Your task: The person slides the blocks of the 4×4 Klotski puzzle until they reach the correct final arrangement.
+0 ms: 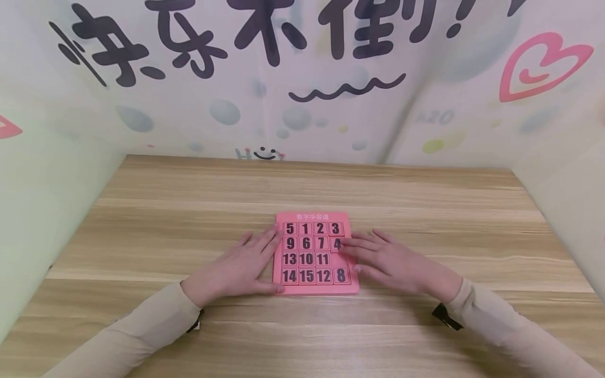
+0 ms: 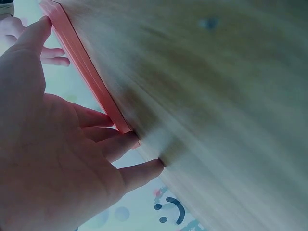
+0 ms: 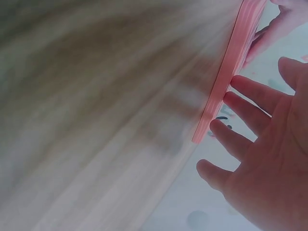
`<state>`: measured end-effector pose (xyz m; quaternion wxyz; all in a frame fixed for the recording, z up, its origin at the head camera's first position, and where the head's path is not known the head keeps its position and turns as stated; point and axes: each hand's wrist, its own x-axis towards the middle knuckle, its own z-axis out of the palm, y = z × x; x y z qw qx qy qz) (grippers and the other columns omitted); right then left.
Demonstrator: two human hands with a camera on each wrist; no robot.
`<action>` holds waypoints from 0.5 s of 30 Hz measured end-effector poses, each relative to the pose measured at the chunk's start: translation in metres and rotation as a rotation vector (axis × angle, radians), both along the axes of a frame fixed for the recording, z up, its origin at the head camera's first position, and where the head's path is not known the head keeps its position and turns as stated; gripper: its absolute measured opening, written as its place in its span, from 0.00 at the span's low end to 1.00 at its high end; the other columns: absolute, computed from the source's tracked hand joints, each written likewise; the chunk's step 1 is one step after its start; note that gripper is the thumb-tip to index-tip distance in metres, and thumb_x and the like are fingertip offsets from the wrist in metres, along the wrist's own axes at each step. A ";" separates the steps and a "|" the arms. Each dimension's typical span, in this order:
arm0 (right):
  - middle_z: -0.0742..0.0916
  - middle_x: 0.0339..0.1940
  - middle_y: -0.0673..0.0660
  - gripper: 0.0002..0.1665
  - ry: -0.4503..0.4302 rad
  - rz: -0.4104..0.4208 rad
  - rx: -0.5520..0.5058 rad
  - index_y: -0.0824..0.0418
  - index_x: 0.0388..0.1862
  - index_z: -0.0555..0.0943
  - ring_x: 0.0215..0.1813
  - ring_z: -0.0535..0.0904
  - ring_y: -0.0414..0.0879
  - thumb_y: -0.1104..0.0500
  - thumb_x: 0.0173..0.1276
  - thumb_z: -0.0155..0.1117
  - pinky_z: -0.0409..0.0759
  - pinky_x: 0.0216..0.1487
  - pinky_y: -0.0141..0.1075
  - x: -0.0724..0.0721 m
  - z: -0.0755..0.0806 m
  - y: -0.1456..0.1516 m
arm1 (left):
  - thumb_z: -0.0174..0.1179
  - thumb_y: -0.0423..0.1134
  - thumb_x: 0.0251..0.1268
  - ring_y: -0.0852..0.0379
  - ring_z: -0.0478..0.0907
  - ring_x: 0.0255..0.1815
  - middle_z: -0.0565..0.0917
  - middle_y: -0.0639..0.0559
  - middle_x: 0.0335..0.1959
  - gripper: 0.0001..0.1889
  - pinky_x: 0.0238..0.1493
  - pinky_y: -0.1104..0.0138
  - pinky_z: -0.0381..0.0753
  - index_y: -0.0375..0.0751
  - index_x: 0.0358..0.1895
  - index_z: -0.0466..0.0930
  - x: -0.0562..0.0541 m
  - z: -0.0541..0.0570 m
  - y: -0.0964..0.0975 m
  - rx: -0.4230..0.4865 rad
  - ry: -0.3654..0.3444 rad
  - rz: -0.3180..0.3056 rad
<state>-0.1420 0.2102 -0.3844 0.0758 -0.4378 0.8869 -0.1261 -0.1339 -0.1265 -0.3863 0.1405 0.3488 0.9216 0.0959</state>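
A pink sliding number puzzle [image 1: 313, 290] lies flat on the table, with black numbers on its square tiles. The top row reads 5, 1, 2, 3; a gap shows at the right end of the third row, below the 4 tile [image 1: 336, 243]. My left hand [image 1: 236, 268] rests along the puzzle's left side, fingers extended at the upper edge and thumb at the lower left corner. From the right, my right hand [image 1: 397, 262] reaches over the frame, a fingertip on the 4 tile. Its thumb lies by the right edge near the 8 tile [image 1: 341, 275].
The wood-grain table [image 1: 189, 210] extends around the puzzle. Behind it rises a white wall [image 1: 184, 115] with black writing, drops and a pink heart. Pale side panels [image 1: 47, 199] flank the table. Black straps [image 1: 446, 316] show under both wrists.
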 end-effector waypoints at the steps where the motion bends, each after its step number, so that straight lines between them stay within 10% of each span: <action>1: 0.70 0.72 0.55 0.29 -0.001 -0.002 0.000 0.60 0.71 0.68 0.73 0.59 0.57 0.48 0.77 0.47 0.50 0.71 0.60 0.000 0.000 0.000 | 0.55 0.69 0.59 0.41 0.45 0.76 0.44 0.35 0.76 0.55 0.71 0.43 0.47 0.28 0.75 0.47 0.000 0.000 0.000 0.000 0.001 -0.001; 15: 0.67 0.74 0.56 0.29 0.037 0.022 0.016 0.59 0.72 0.68 0.74 0.58 0.57 0.49 0.76 0.50 0.50 0.71 0.60 -0.001 0.000 0.000 | 0.55 0.70 0.59 0.41 0.45 0.76 0.44 0.34 0.76 0.56 0.71 0.43 0.46 0.28 0.75 0.47 0.000 0.000 0.000 0.011 0.003 -0.002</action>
